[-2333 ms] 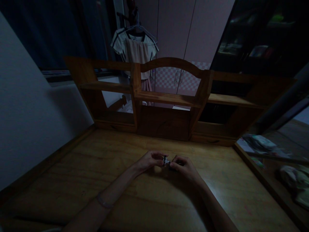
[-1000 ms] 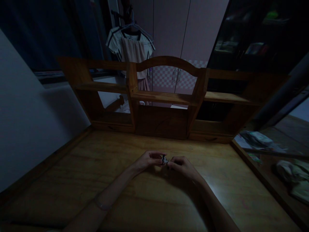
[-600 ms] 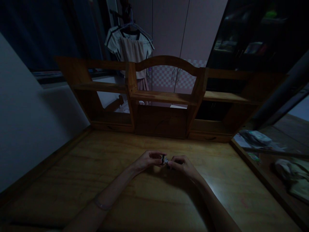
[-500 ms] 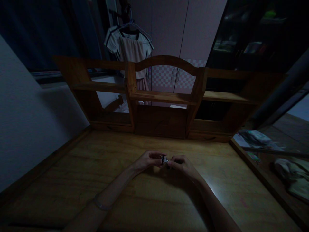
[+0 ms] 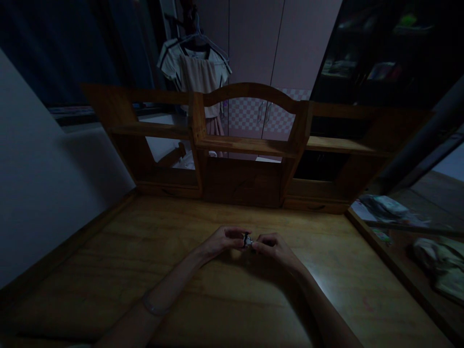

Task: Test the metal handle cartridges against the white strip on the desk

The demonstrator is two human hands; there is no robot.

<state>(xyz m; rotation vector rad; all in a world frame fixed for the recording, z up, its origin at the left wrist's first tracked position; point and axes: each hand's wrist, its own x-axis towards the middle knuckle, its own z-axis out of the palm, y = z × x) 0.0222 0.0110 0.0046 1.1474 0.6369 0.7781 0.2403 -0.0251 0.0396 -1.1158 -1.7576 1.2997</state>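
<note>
Between my hands, just over the middle of the wooden desktop (image 5: 174, 299), is a small black-and-white object (image 5: 248, 240); its kind is too small and dim to make out. My left hand (image 5: 226, 238) pinches its left side between thumb and fingers. From the right, the thumb and forefinger of my right hand (image 5: 271, 245) close on its other edge. The fingertips partly cover the object. A thin bracelet (image 5: 154, 307) circles my left forearm.
A wooden shelf unit (image 5: 246, 145) with low drawers stands along the desk's back edge. A white wall (image 5: 43, 193) borders the left. Raised edging (image 5: 395, 270) runs down the right side, with folded cloth (image 5: 442, 263) beyond it. Clothes (image 5: 199, 72) hang behind.
Both hands stay almost in place around the small object. The object appears turned slightly between the fingers.
</note>
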